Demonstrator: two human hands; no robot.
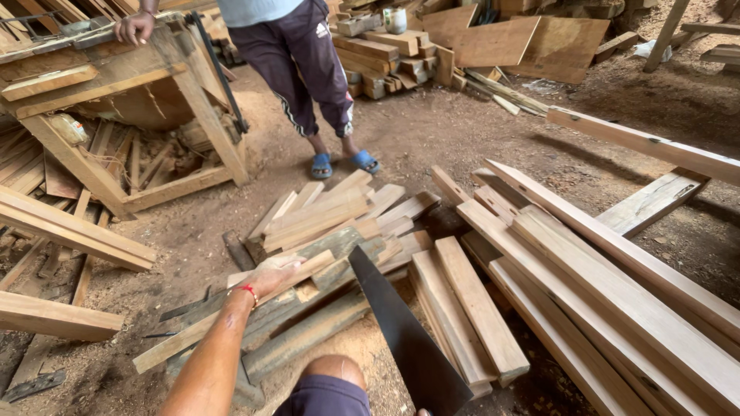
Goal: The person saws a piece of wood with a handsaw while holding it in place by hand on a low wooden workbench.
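Observation:
My left hand (271, 274) lies on a long pale wooden plank (193, 335) and presses it onto a pile of grey, weathered beams (308, 331), fingers curled over its far edge. A red cord is around that wrist. A hand saw (401, 331) with a dark blade slants over the pile, tip pointing away from me. Its wide end runs out at the bottom edge, where only a sliver of my right hand (422, 412) shows. My bent knee (333, 371) sits just below the pile.
Another person (304, 69) in dark trousers and blue sandals stands ahead, one hand (135, 27) on a wooden frame (116, 85) at the left. Short cut boards (339, 212) lie beyond my hand. Long planks (617, 293) are stacked at the right. Sawdust covers the dirt floor.

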